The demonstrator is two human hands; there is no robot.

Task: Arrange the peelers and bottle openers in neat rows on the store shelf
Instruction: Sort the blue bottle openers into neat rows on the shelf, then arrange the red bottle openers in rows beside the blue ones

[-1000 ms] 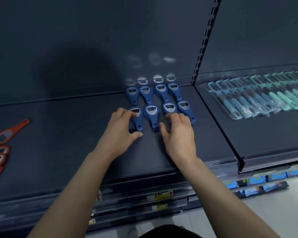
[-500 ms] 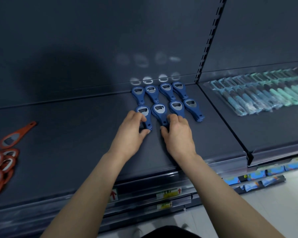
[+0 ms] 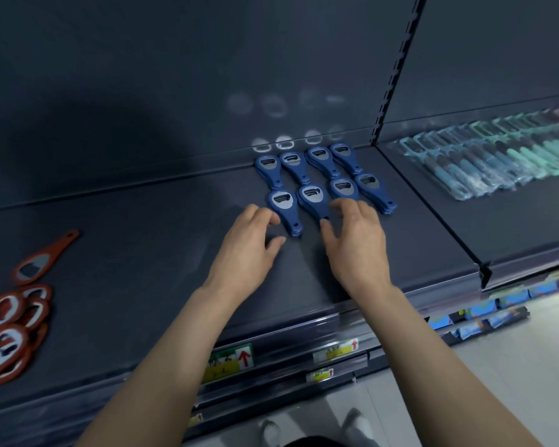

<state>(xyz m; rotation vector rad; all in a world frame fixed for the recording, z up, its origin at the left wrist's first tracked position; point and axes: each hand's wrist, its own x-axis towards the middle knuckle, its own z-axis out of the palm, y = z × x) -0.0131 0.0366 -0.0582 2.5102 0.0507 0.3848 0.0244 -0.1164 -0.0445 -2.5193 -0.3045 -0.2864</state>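
Note:
Blue bottle openers (image 3: 313, 185) lie in two rows of small stacks at the back of the dark shelf (image 3: 142, 246). My left hand (image 3: 249, 250) hovers just left of the front-left stack, fingers curled and apart, holding nothing. My right hand (image 3: 355, 243) rests at the handles of the two middle front stacks, fingers spread, gripping nothing. Orange bottle openers (image 3: 10, 321) lie in a loose pile at the shelf's far left. Packaged teal and blue peelers (image 3: 497, 159) sit in a row on the neighbouring shelf to the right.
A slotted upright (image 3: 391, 75) divides the two shelf bays. Price labels (image 3: 229, 362) run along the front edge. Lower shelves with blue packets (image 3: 484, 314) show at the right, and the floor with my shoes lies below.
Both hands have drawn back slightly from the front row of blue openers; the left hand has come off the front-left stack. The view has shifted a little to the left.

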